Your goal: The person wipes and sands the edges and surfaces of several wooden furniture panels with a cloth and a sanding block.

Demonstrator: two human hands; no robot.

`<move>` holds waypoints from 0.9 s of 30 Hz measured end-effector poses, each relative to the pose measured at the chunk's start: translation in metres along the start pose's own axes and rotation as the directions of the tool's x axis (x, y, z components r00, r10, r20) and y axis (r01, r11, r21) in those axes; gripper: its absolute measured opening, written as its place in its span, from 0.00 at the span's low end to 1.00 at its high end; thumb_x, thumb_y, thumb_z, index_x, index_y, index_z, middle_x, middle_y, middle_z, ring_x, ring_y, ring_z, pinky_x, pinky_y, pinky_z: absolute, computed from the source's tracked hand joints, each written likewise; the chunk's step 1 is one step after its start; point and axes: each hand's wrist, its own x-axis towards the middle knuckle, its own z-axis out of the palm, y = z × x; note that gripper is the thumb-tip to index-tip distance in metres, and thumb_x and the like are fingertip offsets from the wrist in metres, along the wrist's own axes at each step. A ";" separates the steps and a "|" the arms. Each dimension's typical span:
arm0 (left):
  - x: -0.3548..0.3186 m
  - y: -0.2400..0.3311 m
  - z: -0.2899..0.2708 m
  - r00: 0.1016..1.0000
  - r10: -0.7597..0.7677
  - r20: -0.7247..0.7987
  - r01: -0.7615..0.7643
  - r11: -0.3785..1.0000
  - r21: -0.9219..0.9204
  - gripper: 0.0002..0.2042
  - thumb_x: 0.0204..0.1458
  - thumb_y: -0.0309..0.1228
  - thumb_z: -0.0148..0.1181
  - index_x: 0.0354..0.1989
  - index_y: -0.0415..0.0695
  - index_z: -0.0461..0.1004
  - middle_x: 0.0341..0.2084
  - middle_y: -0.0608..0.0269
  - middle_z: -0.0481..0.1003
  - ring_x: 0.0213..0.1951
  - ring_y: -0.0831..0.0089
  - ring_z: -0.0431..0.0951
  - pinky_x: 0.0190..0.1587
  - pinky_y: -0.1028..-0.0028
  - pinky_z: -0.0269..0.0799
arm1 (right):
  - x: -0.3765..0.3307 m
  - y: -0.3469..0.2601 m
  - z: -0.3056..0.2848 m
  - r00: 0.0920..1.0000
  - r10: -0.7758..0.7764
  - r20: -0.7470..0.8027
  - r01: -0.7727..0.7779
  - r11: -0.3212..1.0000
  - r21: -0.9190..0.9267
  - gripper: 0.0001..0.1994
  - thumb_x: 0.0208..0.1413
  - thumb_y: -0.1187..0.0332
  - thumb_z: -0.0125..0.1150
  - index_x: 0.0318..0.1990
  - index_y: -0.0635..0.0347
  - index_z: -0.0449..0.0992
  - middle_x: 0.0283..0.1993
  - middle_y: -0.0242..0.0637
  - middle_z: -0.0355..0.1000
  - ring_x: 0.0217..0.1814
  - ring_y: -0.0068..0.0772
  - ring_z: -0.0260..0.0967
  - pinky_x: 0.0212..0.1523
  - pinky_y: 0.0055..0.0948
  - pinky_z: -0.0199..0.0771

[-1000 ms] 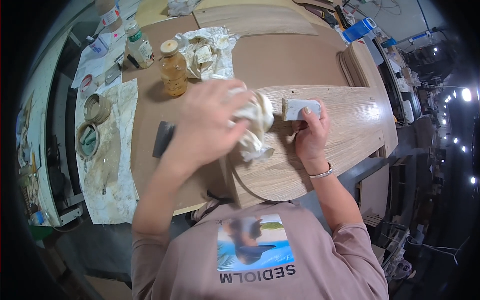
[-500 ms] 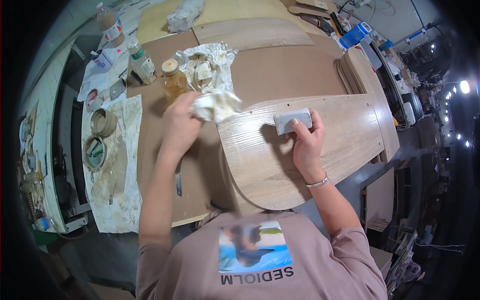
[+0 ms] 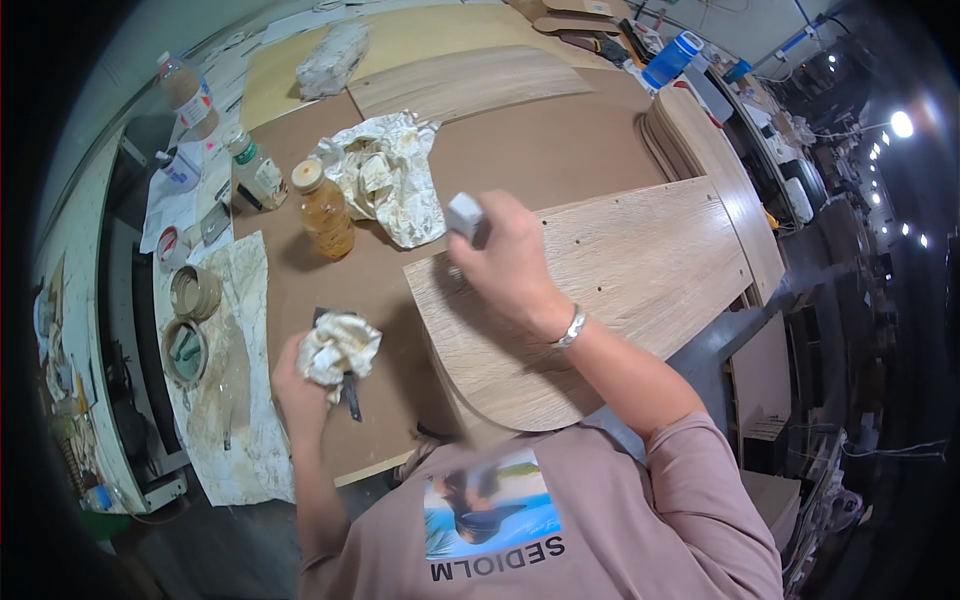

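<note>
My left hand (image 3: 302,388), at the left of the work surface, is closed on a crumpled off-white rag (image 3: 340,348). Just under the rag lies a dark flat tool (image 3: 351,398), partly covered by it. My right hand (image 3: 508,258) grips a small light-grey block (image 3: 464,215), one end of which sticks out past the fingers. It hovers over the far left edge of a wood-grain panel (image 3: 640,290) with a rounded near corner and several small holes. Whether the block touches the panel cannot be seen.
A bottle of amber liquid (image 3: 325,215) stands beside a crumpled stained sheet (image 3: 385,170). Farther left are a clear bottle (image 3: 258,172), an open jar (image 3: 195,292) and a bowl (image 3: 186,352) with something green. Stacked curved panels (image 3: 665,135) lie at the right.
My left hand has come down and left with the rag, away from the amber bottle. My right hand has moved left with the grey block toward the panel's far left edge.
</note>
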 end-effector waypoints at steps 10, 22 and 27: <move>-0.016 0.011 0.001 1.000 -0.004 -0.016 0.003 0.997 -0.081 0.12 0.52 0.20 0.59 0.46 0.35 0.73 0.35 0.64 0.77 0.39 0.77 0.75 0.45 0.77 0.70 | 0.027 0.078 -0.100 0.936 0.236 -0.261 -0.280 0.949 -0.147 0.09 0.47 0.73 0.65 0.35 0.68 0.76 0.33 0.50 0.74 0.34 0.47 0.74 0.38 0.40 0.74; -0.029 0.032 -0.005 0.996 0.045 -0.083 -0.060 0.981 -0.184 0.14 0.55 0.21 0.57 0.50 0.36 0.72 0.38 0.64 0.75 0.38 0.77 0.74 0.43 0.79 0.70 | 0.033 0.145 -0.139 0.947 0.069 -0.313 -0.191 0.906 -0.378 0.11 0.46 0.70 0.66 0.32 0.71 0.76 0.35 0.53 0.74 0.35 0.47 0.74 0.39 0.41 0.73; -0.024 0.090 0.013 0.974 0.146 -0.171 -0.158 0.986 -0.054 0.13 0.54 0.20 0.56 0.49 0.35 0.72 0.39 0.62 0.75 0.39 0.75 0.74 0.45 0.76 0.71 | 0.046 0.142 -0.157 0.912 0.313 -0.267 -0.365 0.915 -0.173 0.10 0.47 0.67 0.66 0.29 0.68 0.77 0.34 0.55 0.75 0.36 0.56 0.74 0.41 0.45 0.74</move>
